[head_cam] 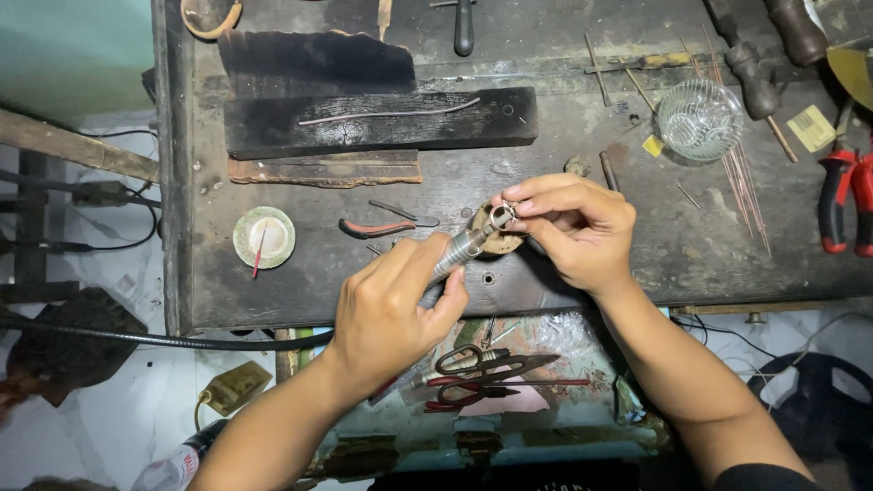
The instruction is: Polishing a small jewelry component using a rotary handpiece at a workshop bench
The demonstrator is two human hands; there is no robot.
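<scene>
Two hands meet over the front edge of a dark, worn wooden bench [582,136]. The left hand [386,314] is closed around a metal rotary handpiece [462,247], which slants up to the right; a black flexible cable [164,340] runs from it off to the left. The right hand [573,225] pinches a small silvery ring [503,214] between thumb and fingertips, and the tip of the handpiece touches that ring. Both sit just above a small rounded wooden peg [498,242] at the bench edge.

Just left of the hands lie small red-handled pliers [386,225], and farther left a round white dish [264,237] with a thin red stick in it. Behind them a charred wooden block [382,121] carries a bent wire [391,115]. To the right stands a cut-glass bowl [698,119], with thin copper wires [741,177] spread beside it. Larger red-handled pliers [844,205] lie at the far right edge, and dark wooden tool handles [755,77] rest at the upper right.

Below the bench edge, in an open drawer [546,427], are scissors [491,365] with dark handles and a second pair with red handles [464,393], lying one on the other.
</scene>
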